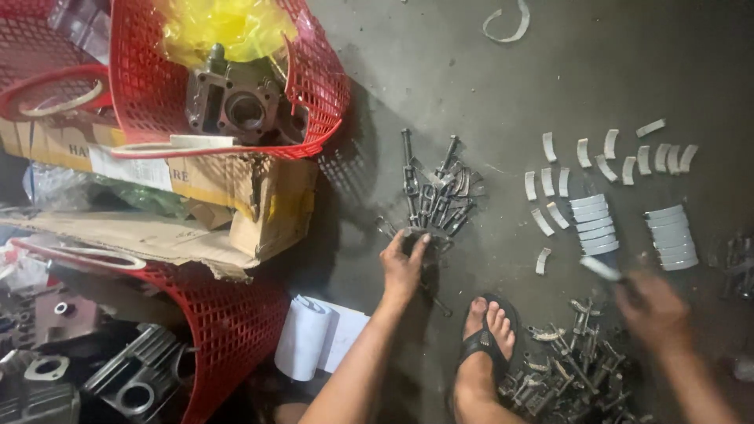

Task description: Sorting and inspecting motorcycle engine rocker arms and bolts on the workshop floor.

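Left hand (404,263) closes grip on small dark metal part at near edge of rocker-arm pile (434,192) on concrete floor (440,71). Right hand (653,308), blurred, pinches pale curved strip (601,268). Steel parts: rigid, dense, probably oily; best pinched across shank.

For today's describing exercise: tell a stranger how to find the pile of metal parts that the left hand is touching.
Start at the red mesh basket on the cardboard box. On the grey floor to its right lies a pile of dark metal parts, the left hand at its near edge. Unlike the pale curved pieces further right, these are dark and rod-like.
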